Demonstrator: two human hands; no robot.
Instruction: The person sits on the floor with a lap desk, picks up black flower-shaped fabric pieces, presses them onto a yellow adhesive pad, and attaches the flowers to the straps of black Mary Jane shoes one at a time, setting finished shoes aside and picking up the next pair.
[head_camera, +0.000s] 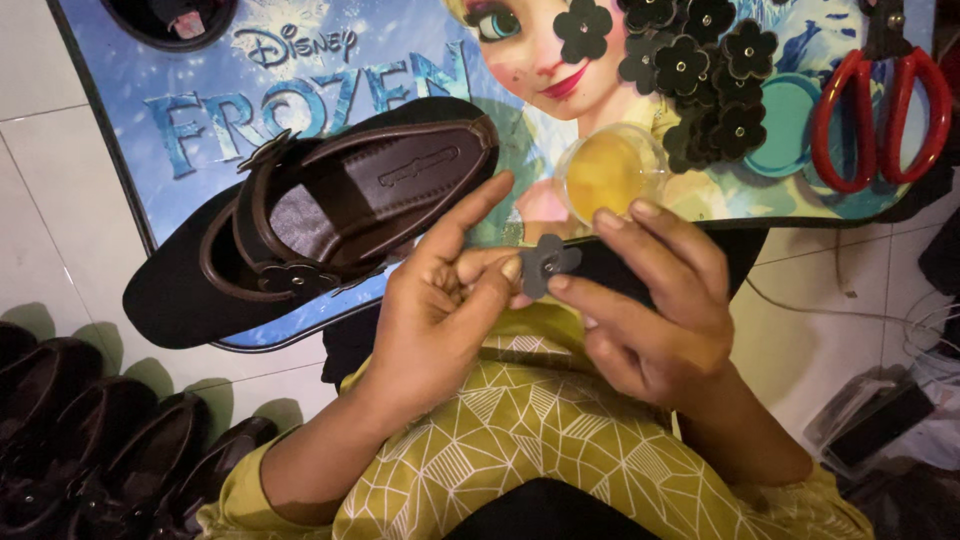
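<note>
Between both hands is a small dark flower-shaped piece (549, 262) with a metal stud in its middle. My left hand (440, 300) pinches its left edge with thumb and fingers, the forefinger stretched up toward a dark brown strapped shoe (320, 215). My right hand (650, 300) grips the flower's right side together with a dark shoe or strap part (610, 268), mostly hidden under the fingers. The brown shoe lies on its side on a blue cartoon-printed board (200, 110) and bears a like flower (298, 278) on its strap.
A round clear cup of yellow glue (608, 172) stands just above my right hand. A heap of dark flower pieces (700, 70) lies on the board, red-handled scissors (880, 110) at its right end. Several dark shoes (100, 450) line the white tile floor lower left.
</note>
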